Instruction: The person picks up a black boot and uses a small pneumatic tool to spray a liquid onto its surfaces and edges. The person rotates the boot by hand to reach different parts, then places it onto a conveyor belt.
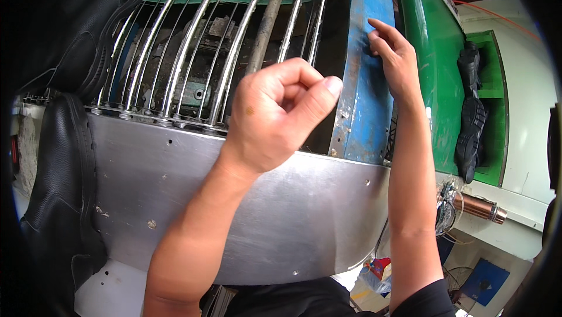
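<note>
left hand (pixel 278 115): centre of the frame, raised above the steel panel (pixel 234 200); clenched into a loose fist, thumb laid over the curled fingers, grasping nothing that shows.
right hand (pixel 393 53): upper right, fingers half spread, fingertips resting on the blue beam (pixel 366 83); it presses or feels the beam's face and closes around nothing.
blue beam: runs from the top edge down to centre right, paint worn and scratched, its lower end meeting the panel's rim.
rods (pixel 193 42): shiny curved bars fanning across the upper left, their feet lined along the panel's upper edge, with a dull pipe (pixel 266 21) behind them.
black boots (pixel 55 200): hanging down the left edge; a boot sole (pixel 471 124) lies on the green part at right.
doing it well: my judgement is that the fingertips should stay flat on the beam's face, clear of its rough edge, and the fist should keep off the rods.
</note>
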`<state>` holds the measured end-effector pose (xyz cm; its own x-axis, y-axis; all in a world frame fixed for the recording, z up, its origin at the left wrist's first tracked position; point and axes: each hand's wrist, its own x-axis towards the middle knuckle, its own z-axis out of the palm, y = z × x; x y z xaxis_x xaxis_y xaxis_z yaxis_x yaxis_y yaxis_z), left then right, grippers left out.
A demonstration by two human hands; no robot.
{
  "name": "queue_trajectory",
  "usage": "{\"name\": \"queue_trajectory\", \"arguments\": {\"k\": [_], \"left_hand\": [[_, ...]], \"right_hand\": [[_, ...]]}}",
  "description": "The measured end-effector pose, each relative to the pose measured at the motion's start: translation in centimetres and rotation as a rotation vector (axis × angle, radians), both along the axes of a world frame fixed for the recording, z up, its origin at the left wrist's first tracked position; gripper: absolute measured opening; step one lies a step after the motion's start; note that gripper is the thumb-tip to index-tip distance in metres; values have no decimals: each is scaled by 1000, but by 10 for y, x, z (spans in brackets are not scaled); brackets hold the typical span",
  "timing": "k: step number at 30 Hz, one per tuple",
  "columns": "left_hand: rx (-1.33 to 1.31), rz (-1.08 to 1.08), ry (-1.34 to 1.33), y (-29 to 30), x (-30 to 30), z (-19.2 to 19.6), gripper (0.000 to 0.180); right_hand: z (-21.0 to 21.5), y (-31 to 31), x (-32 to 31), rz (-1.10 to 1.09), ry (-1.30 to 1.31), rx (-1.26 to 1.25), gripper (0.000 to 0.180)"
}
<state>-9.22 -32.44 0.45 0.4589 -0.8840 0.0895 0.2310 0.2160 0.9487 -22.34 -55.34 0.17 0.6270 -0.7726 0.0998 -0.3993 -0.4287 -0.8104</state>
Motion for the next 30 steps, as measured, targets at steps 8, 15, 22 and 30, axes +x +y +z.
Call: {"name": "queue_trajectory", "arguments": {"k": [8,15,22,30], "left_hand": [[39,-21,-69,1,0,2,18],[63,-36,-20,4,1,4,14],[76,3,16,2,0,8,15],[-234,1375,-1005,68,89,45,60]], "right_hand": [[-12,19,-27,-84,-175,-5,31],[-14,20,-28,-81,-191,-4,31],[-22,7,-38,-1,-180,-8,35],[-14,55,-43,74,-61,-172,48]]}}
